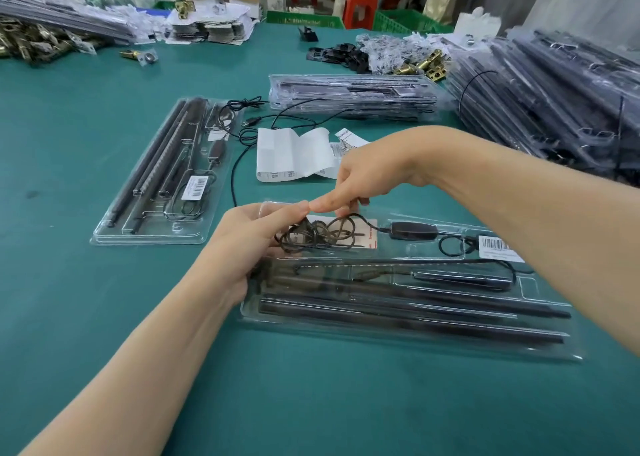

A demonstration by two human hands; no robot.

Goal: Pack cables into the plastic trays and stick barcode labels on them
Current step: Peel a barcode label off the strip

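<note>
My left hand [252, 237] grips the left end of a clear plastic tray [415, 338]. My right hand [367, 175] pinches the cable [322, 235], which is coiled in the tray's upper-left compartment. A barcode label [497, 246] sits on the tray's right end. A label sheet [294, 154] lies just beyond on the green table [104, 317], and a second packed tray [114, 234] lies to the left.

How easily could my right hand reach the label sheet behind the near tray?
Probably yes: the right hand hovers right beside the label sheet, nothing between, though its grip looks busy with the coiled cable.
</note>
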